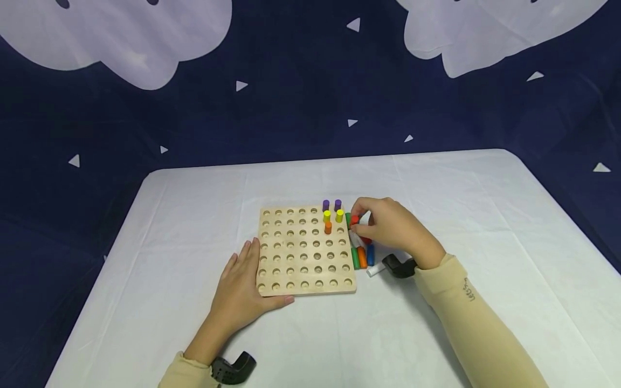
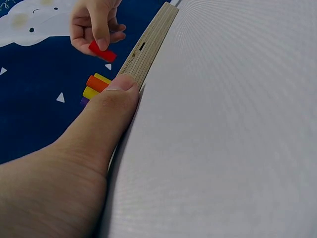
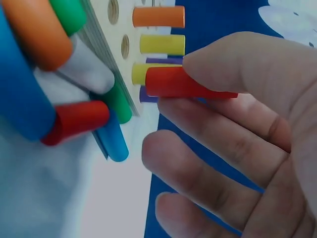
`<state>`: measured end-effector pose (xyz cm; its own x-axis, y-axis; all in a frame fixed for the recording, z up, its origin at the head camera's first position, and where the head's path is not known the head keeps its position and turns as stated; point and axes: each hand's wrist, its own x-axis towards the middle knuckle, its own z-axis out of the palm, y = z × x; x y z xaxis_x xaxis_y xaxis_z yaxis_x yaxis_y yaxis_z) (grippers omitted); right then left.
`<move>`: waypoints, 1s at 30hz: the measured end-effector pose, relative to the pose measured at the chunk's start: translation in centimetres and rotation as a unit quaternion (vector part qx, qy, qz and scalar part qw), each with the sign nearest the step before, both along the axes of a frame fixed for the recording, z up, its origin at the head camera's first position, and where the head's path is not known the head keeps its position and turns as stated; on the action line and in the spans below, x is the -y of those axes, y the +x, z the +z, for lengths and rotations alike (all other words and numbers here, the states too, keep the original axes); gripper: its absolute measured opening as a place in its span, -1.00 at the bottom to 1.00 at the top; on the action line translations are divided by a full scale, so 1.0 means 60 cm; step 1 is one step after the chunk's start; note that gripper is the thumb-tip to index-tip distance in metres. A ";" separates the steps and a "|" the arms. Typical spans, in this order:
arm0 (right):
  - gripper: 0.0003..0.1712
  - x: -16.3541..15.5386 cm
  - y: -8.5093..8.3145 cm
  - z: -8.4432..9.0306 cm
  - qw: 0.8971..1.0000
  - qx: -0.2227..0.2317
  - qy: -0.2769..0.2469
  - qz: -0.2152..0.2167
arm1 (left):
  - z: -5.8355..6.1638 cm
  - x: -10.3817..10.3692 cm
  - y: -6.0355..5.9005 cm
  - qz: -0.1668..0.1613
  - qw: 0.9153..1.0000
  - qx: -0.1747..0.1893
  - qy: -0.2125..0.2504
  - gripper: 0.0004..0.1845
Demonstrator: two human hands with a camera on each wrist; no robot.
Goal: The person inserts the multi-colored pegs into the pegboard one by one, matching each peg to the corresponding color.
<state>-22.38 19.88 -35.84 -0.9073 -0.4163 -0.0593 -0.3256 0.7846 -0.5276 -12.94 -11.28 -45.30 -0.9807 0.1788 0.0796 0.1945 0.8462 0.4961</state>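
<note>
A square wooden pegboard (image 1: 297,250) with rows of round holes lies on the table. At its far right corner stand two purple pegs, two yellow pegs and one orange peg (image 1: 328,228). My right hand (image 1: 390,226) pinches a red peg (image 3: 171,82) between thumb and fingers, just off the board's right edge. My left hand (image 1: 241,291) lies along the board's near left corner with straight fingers; the thumb (image 2: 106,106) presses the near edge.
Loose pegs lie in a cluster along the board's right side: green (image 1: 356,258), orange (image 1: 362,257), blue (image 1: 371,255), red (image 3: 81,119) and white (image 1: 375,269). A white cloth (image 1: 194,215) covers the table. Behind it hangs a dark blue backdrop (image 1: 291,124).
</note>
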 end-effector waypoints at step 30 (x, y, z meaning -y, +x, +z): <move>-0.79 0.046 0.016 -0.023 0.996 -0.011 -0.018 0.083 | 0.003 -0.001 -0.001 0.000 1.000 0.008 -0.002 0.57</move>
